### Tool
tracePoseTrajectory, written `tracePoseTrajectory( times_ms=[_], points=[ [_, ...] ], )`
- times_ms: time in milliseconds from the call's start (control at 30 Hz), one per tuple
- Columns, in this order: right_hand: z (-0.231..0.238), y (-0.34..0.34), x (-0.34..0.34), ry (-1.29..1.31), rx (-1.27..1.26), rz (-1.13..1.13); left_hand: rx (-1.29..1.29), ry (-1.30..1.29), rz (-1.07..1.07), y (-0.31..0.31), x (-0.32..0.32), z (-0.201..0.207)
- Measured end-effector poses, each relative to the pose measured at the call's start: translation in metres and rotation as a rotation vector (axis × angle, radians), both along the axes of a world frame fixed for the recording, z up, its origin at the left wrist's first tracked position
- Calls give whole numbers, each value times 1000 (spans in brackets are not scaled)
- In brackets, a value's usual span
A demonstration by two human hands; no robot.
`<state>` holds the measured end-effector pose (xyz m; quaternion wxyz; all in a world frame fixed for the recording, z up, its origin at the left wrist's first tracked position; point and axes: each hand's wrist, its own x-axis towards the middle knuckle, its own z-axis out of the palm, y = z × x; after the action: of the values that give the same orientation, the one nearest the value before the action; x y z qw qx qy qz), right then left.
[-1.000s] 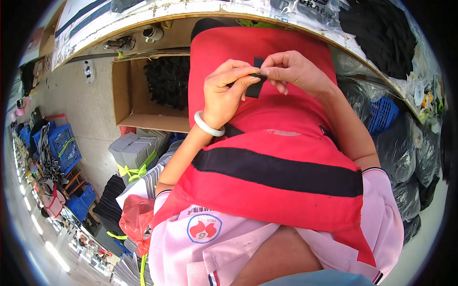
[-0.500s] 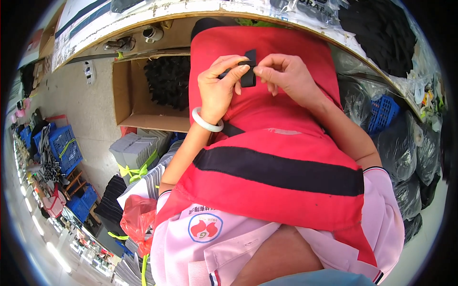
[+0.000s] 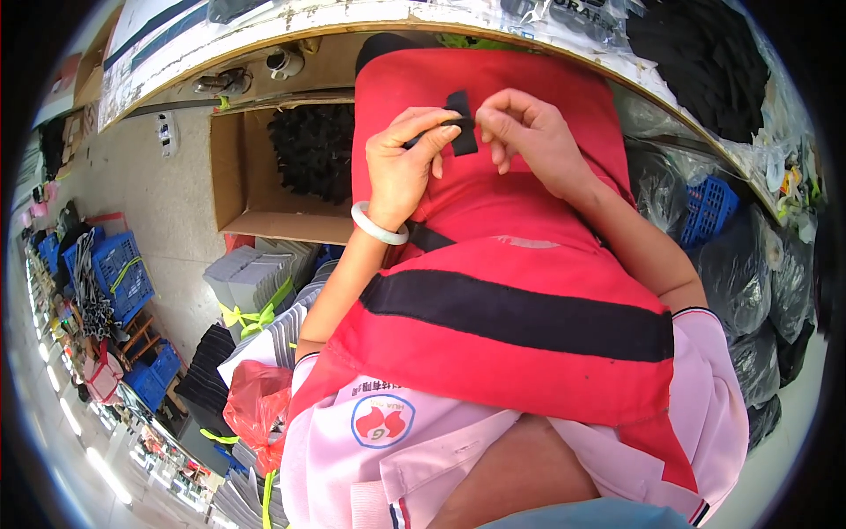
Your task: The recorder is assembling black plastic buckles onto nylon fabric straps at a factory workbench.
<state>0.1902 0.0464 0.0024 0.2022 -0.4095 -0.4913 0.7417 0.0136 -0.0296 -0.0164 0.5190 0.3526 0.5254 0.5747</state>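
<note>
Above my lap, my left hand [image 3: 398, 163], with a pale bangle at the wrist, pinches a small black fabric strip [image 3: 463, 141] between thumb and index finger. One narrow part of the black material runs sideways through the pinch; a wider part stands across it, hanging over the red apron [image 3: 493, 203]. Close by on the right, my right hand [image 3: 539, 145] has its thumb and index fingertips pressed together at the strip's right edge. Its other fingers curl in. What lies between those right fingertips is too small to make out.
An open cardboard box [image 3: 238, 194] of black pieces stands left of my lap. Bundled grey sheets [image 3: 251, 273] and a red plastic bag [image 3: 256, 406] lie nearer. The worktable edge [image 3: 388, 28] crosses ahead, with black pieces [image 3: 696, 62] on it. A blue basket [image 3: 708, 212] and black bags are at right.
The wider part of the black strip has turned and looks narrower and slanted. My right hand has shifted slightly to the right; my left keeps its pinch.
</note>
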Motion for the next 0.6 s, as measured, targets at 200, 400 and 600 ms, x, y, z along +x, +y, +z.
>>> tracePoseTrajectory(
  times_ms=[200,400,600],
  points=[
    [-2,17,6,-42,-59,212,97,165,-87,-10,2,1],
    [-7,18,5,-36,124,6,313,350,-139,-13,4,5],
    [-5,20,7,26,70,80,316,297,-211,-17,3,6]
  ],
)
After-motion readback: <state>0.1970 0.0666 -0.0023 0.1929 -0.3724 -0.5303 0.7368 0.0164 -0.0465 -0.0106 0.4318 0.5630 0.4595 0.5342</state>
